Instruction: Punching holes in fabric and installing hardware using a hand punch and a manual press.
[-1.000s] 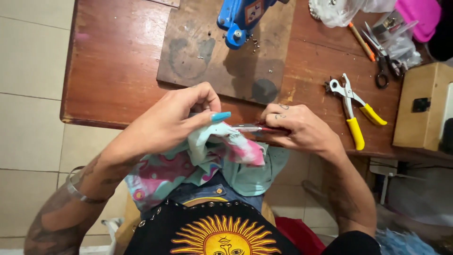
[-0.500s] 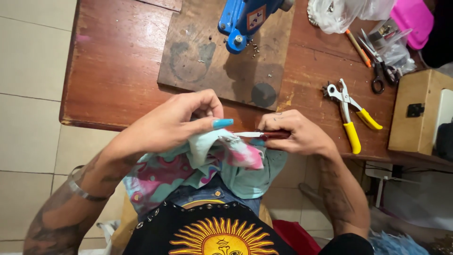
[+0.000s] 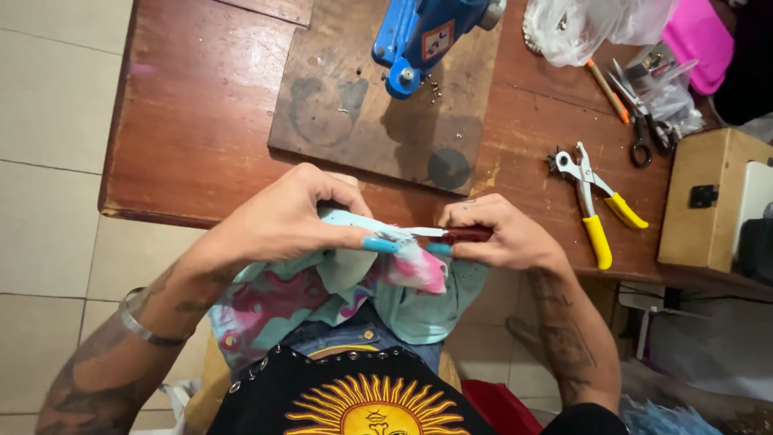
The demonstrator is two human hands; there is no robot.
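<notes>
My left hand (image 3: 294,217) pinches a fold of teal and pink patterned cloth (image 3: 322,294) that lies over my lap at the near edge of the wooden table (image 3: 201,121). A small tool with a dark red handle (image 3: 463,234) and a thin metal tip is gripped in my right hand (image 3: 503,234). The tip points left into the cloth right beside my left thumb and its blue nail. Both hands sit close together, just in front of the table edge.
A blue hand press (image 3: 427,36) stands on a dark wooden board (image 3: 362,113) at the back. Yellow-handled punch pliers (image 3: 596,205) lie to the right. Scissors (image 3: 640,121), an orange pencil (image 3: 605,90), plastic bags (image 3: 588,24) and a wooden box (image 3: 708,201) crowd the far right.
My right hand has closed in toward the left hand, bringing the tool's tip into the pinched cloth. The view has shifted slightly.
</notes>
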